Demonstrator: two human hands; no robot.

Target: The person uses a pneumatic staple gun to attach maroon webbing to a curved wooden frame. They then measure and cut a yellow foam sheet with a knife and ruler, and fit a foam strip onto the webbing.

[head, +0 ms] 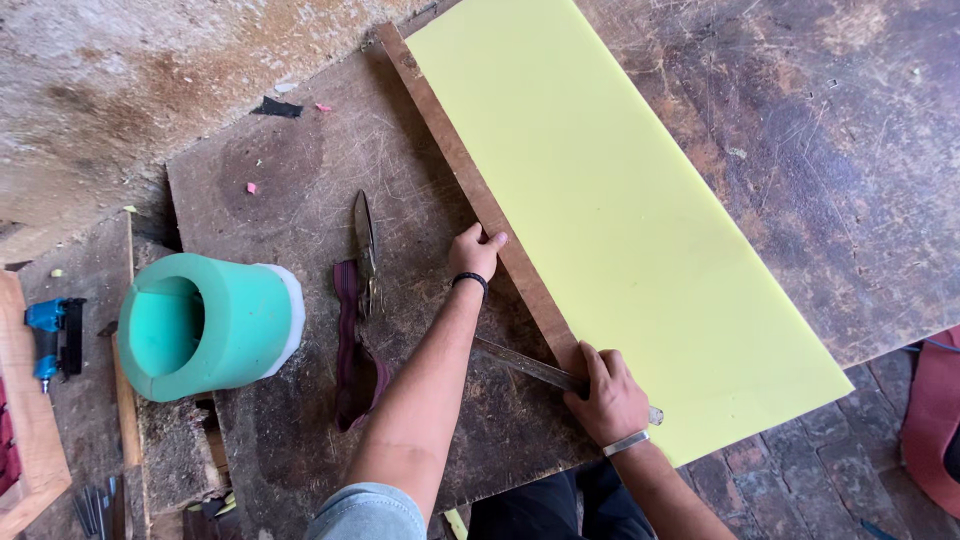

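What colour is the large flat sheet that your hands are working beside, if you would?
The sheet is pale yellow-green, plain and unpatterned, shown in the head view.
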